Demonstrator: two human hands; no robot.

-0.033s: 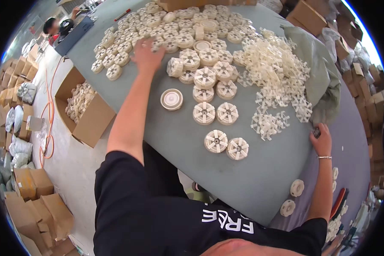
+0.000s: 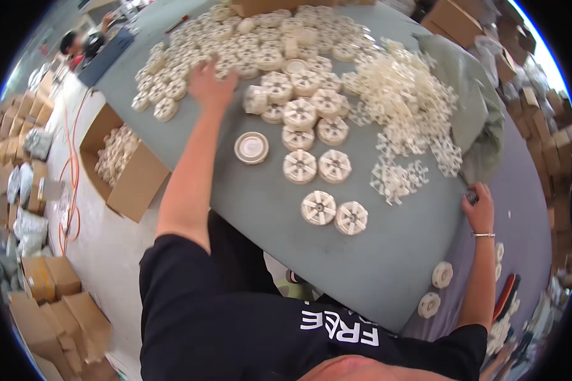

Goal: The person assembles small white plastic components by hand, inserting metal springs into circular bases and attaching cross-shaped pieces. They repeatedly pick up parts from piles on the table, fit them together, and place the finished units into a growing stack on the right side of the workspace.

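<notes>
My left hand (image 2: 212, 87) reaches over the near left side of a crowd of round white plastic parts (image 2: 270, 59); its fingers are spread and slightly blurred, with nothing visible in them. Toward me, two round parts with spoked strips on top (image 2: 318, 207) sit side by side, and more stand in short stacks behind them. A plain round disc (image 2: 251, 147) with a raised rim lies to their left. By the right edge of the grey-green tabletop, my right hand (image 2: 481, 208) is closed around a small dark object (image 2: 471, 197), mostly hidden by the fingers.
A heap of white star-shaped strips (image 2: 403, 95) covers the table's right side beside a green cloth bag (image 2: 476, 105). An open cardboard box (image 2: 136, 187) of small parts stands left of the table. Two white rings (image 2: 442, 275) and a red-and-black handled tool (image 2: 507, 297) lie near my right forearm.
My left hand has shifted slightly left and toward me beside the round parts. The whole view has shifted a little. My right hand stays closed in the same place.
</notes>
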